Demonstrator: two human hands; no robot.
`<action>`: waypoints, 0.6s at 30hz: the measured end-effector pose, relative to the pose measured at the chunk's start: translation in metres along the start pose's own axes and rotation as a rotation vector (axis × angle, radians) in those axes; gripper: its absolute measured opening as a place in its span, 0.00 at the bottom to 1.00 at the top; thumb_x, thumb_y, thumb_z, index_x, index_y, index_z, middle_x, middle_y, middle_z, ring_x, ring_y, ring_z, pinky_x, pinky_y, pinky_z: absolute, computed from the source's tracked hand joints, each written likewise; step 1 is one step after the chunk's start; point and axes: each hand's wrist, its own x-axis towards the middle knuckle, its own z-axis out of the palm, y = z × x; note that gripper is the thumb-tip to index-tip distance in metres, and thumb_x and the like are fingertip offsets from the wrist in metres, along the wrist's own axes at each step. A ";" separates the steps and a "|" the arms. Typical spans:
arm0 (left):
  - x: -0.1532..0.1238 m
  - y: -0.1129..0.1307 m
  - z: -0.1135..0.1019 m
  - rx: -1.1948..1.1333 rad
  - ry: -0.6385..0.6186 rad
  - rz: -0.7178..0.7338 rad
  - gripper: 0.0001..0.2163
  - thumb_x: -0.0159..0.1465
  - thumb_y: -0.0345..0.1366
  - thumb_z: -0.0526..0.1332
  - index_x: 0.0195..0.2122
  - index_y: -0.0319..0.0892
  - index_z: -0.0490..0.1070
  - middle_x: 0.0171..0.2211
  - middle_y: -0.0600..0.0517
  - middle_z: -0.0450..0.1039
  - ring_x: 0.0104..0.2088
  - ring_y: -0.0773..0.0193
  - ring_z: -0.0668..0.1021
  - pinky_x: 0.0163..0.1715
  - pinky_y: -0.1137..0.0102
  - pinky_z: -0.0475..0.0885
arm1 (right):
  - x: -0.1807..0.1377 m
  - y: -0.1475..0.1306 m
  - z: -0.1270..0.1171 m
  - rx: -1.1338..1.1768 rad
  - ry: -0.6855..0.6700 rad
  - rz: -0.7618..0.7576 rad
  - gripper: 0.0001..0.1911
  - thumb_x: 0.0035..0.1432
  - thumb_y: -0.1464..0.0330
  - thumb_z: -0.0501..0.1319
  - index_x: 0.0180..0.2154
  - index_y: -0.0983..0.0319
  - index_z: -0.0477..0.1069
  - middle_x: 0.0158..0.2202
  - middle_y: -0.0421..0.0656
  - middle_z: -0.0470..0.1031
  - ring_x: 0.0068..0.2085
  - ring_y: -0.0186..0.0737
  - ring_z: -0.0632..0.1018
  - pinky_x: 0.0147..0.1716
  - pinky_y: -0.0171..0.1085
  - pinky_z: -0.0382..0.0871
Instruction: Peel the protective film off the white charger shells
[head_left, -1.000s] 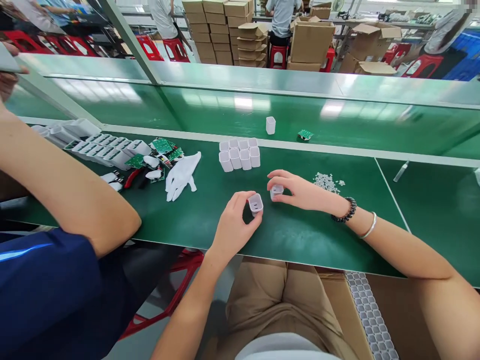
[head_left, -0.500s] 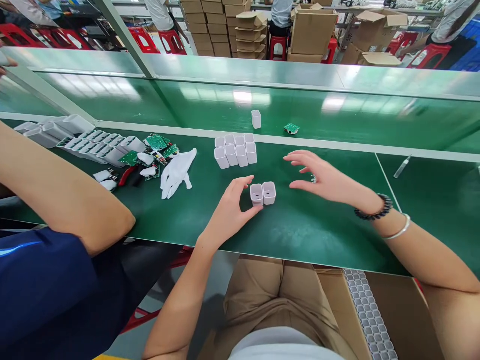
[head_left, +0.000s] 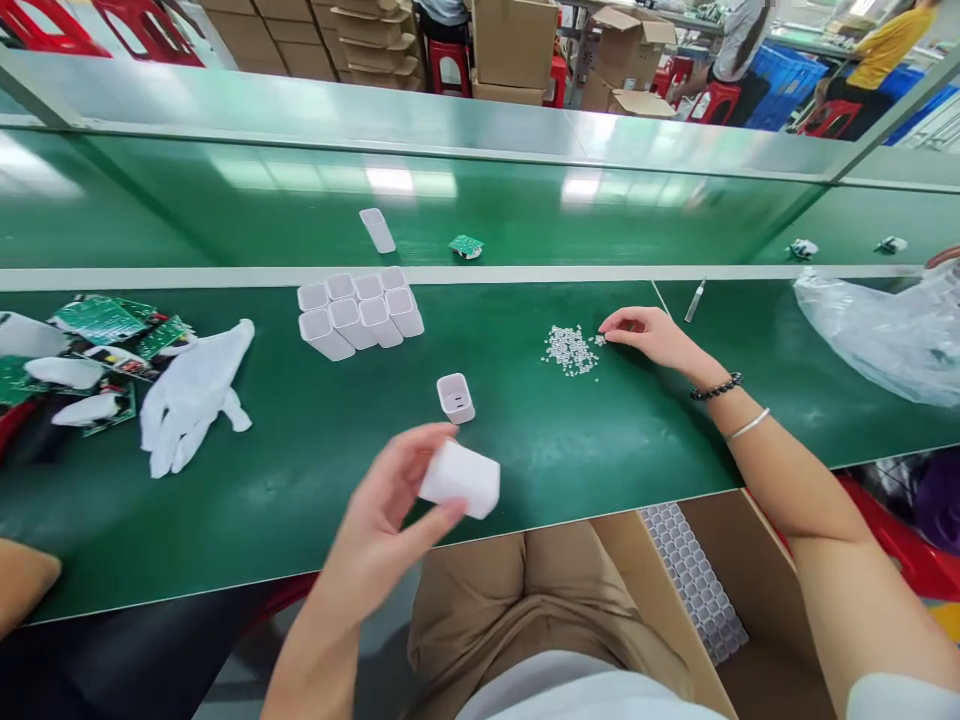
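My left hand (head_left: 394, 510) is closed round a white plastic charger case (head_left: 466, 480), tilted above the front part of the table. Just beyond it a second charger case (head_left: 455, 397) stands upright, its open top showing two slots in the bottom. To the right lies a loose pile of tiny whitish parts (head_left: 570, 350). At the pile's right edge my right hand (head_left: 649, 338) pinches with thumb and fingers; a few of the tiny parts show at the fingertips. Farther back, several more white cases (head_left: 360, 310) stand packed in two rows.
On the left lie a white glove (head_left: 196, 395) and a heap of green circuit boards (head_left: 101, 320). A lone case (head_left: 377, 230) and a board (head_left: 466, 246) sit behind the pale strip. Right are a small tube (head_left: 695, 300) and a plastic bag (head_left: 885, 325). A carton (head_left: 652, 600) stands below the edge.
The view has swung right. My left hand has lifted one of the two front cases toward me. My right hand has moved down to the pile of tiny parts, which now shows on the table.
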 end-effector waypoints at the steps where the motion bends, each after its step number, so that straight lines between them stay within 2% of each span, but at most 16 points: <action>1: 0.001 -0.001 0.008 0.035 -0.122 -0.046 0.23 0.60 0.41 0.71 0.56 0.52 0.72 0.49 0.48 0.76 0.46 0.56 0.80 0.45 0.66 0.79 | 0.000 0.000 0.003 -0.018 0.021 -0.023 0.16 0.56 0.56 0.67 0.37 0.63 0.80 0.37 0.44 0.81 0.36 0.40 0.75 0.38 0.41 0.68; 2: 0.005 -0.002 0.015 0.077 -0.209 -0.074 0.22 0.61 0.41 0.70 0.56 0.51 0.73 0.50 0.48 0.76 0.48 0.56 0.80 0.49 0.64 0.78 | 0.001 -0.001 0.006 -0.040 0.041 -0.045 0.15 0.56 0.57 0.66 0.36 0.62 0.80 0.36 0.44 0.81 0.35 0.40 0.75 0.37 0.40 0.67; 4: 0.017 -0.007 0.027 0.151 -0.258 -0.070 0.21 0.63 0.42 0.69 0.58 0.52 0.72 0.53 0.48 0.75 0.51 0.55 0.79 0.56 0.61 0.75 | 0.004 -0.002 0.011 -0.081 0.074 -0.081 0.13 0.57 0.58 0.66 0.35 0.62 0.79 0.36 0.44 0.81 0.35 0.40 0.75 0.36 0.40 0.66; 7: 0.037 -0.016 0.036 0.204 -0.104 -0.003 0.23 0.63 0.42 0.68 0.60 0.51 0.69 0.58 0.47 0.72 0.55 0.55 0.77 0.59 0.59 0.71 | 0.006 -0.002 0.016 -0.120 0.102 -0.114 0.11 0.57 0.60 0.65 0.33 0.61 0.79 0.36 0.44 0.80 0.36 0.41 0.75 0.37 0.41 0.66; 11: 0.046 -0.023 0.034 0.149 0.099 -0.004 0.26 0.61 0.43 0.69 0.60 0.48 0.68 0.59 0.46 0.71 0.55 0.55 0.77 0.56 0.61 0.73 | 0.006 -0.002 0.019 -0.141 0.103 -0.143 0.10 0.56 0.60 0.66 0.32 0.60 0.79 0.38 0.44 0.79 0.38 0.42 0.74 0.37 0.41 0.66; 18: 0.038 -0.023 0.032 -0.007 0.152 -0.028 0.23 0.57 0.41 0.73 0.51 0.45 0.68 0.54 0.47 0.74 0.53 0.58 0.79 0.55 0.65 0.75 | 0.006 -0.003 0.023 -0.221 0.057 -0.197 0.08 0.59 0.64 0.62 0.32 0.61 0.76 0.38 0.44 0.74 0.32 0.38 0.70 0.34 0.40 0.65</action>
